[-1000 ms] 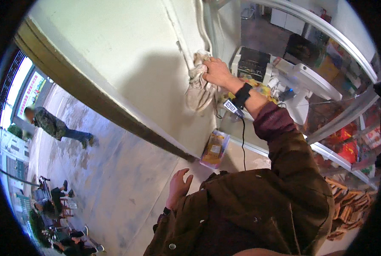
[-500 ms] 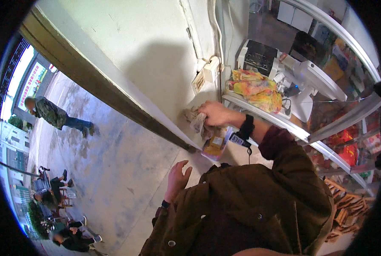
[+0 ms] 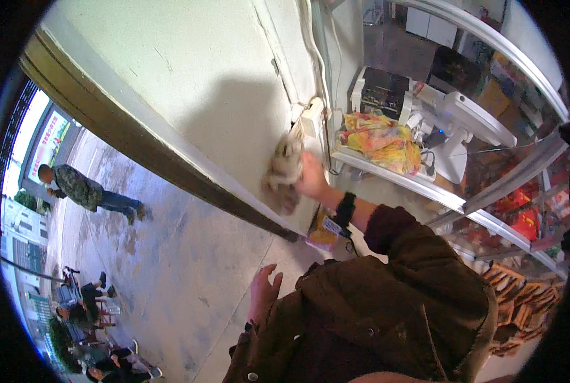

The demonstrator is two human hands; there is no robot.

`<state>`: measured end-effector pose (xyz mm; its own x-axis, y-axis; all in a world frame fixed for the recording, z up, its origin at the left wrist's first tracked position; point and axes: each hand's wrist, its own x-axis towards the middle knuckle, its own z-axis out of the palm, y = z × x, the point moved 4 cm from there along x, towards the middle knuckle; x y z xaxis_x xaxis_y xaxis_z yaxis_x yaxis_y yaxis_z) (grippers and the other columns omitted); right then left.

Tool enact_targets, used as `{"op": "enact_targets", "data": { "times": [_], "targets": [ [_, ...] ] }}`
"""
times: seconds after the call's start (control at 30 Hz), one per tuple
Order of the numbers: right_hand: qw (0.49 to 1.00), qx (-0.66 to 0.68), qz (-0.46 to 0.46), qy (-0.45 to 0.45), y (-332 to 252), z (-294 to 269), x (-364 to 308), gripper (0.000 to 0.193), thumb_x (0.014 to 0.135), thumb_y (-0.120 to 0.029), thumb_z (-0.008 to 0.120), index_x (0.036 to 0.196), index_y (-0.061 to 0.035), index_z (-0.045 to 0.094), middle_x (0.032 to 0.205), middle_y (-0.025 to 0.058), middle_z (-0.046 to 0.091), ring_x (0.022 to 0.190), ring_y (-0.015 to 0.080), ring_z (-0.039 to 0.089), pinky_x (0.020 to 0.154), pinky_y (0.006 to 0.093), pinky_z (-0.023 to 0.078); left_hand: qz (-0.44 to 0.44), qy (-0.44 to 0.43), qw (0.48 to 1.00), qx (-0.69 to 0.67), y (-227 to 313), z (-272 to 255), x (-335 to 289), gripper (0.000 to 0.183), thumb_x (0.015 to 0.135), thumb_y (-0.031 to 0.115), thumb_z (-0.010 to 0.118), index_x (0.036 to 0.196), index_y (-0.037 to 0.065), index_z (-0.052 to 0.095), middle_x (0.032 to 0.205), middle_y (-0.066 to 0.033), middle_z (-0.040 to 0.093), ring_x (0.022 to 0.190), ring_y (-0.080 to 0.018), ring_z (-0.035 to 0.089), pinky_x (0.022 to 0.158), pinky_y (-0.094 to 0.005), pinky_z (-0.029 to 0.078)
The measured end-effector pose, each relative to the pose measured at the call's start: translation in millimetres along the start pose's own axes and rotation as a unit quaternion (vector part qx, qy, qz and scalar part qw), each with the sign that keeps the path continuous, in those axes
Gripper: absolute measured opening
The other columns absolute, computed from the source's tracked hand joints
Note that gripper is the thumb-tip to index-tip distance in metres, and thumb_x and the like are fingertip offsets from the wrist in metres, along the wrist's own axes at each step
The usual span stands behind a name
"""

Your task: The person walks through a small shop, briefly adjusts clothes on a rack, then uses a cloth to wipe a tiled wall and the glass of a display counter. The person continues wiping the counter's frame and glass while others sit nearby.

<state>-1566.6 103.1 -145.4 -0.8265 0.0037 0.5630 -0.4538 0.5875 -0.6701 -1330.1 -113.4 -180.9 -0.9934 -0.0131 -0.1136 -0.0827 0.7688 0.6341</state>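
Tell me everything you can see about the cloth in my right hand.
The cloth looks like soft, thin fabric, dingy off-white to greyish beige with darker brownish patches. It is crumpled into uneven folds, longer than it is wide, and slants downward to the left. The right hand grips its right side. It appears to lie against the pale wall, with its upper end close to the white box. Blur hides its weave and edges.

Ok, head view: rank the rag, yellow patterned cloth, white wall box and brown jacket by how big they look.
1. Brown jacket
2. Yellow patterned cloth and rag: too close to rank, the rag being blurred
3. White wall box
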Motion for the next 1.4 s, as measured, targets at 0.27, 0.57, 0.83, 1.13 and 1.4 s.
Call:
{"op": "enact_targets", "data": {
  "times": [0.27,0.57,0.83,1.13,1.4],
  "targets": [
    [0.951,0.129,0.08,-0.268,2,-67,-11,0.053,0.073,-0.015,0.06,0.125,-0.0086,0.049,0.113,0.0167,0.058,0.103,0.0274,0.057,0.088,0.0338,0.044,0.03,-0.035,0.999,-0.017,5,0,21,0.037,0.083,0.028,0.06,0.11,0.004,0.059,0.109,-0.0156,0.061,0.102,-0.032,0.057,0.088,-0.039,0.045],
    [0.947,0.254,-0.192,0.039,-146,-200,180,0.06,0.078,-0.014,0.063,0.133,-0.0045,0.041,0.124,0.0113,0.051,0.117,0.0179,0.047,0.098,0.0315,0.038,0.083,-0.005,0.996,-0.019,0,7,45,0.037,0.082,0.031,0.062,0.109,0.005,0.059,0.104,-0.0126,0.063,0.097,-0.0286,0.06,0.081,-0.0387,0.048],
    [0.901,-0.107,-0.324,0.268,-245,-212,289,0.052,0.073,-0.016,0.06,0.124,-0.0106,0.048,0.108,0.0187,0.051,0.101,0.0382,0.049,0.086,0.0443,0.042,0.047,0.027,0.998,-0.039,-7,-4,32,0.035,0.082,0.029,0.062,0.107,0.005,0.06,0.104,-0.014,0.063,0.095,-0.0311,0.059,0.082,-0.0396,0.047],
    [0.954,-0.207,-0.217,-0.002,-117,-143,157,0.05,0.062,-0.012,0.061,0.112,-0.0105,0.057,0.095,0.0155,0.052,0.09,0.0351,0.053,0.075,0.0435,0.046,0.044,0.036,0.998,-0.042,0,-7,27,0.036,0.083,0.029,0.061,0.109,0.004,0.059,0.107,-0.0135,0.062,0.098,-0.0308,0.058,0.084,-0.0389,0.047],
    [0.97,-0.152,-0.103,-0.16,-135,-225,209,0.039,0.074,-0.033,0.057,0.105,-0.0098,0.062,0.099,0.019,0.059,0.093,0.0367,0.057,0.083,0.0437,0.046,0.032,0.022,0.999,-0.02,7,-3,26,0.038,0.083,0.031,0.061,0.109,0.003,0.059,0.107,-0.0136,0.062,0.098,-0.0291,0.059,0.084,-0.0375,0.047]
  ]
}}
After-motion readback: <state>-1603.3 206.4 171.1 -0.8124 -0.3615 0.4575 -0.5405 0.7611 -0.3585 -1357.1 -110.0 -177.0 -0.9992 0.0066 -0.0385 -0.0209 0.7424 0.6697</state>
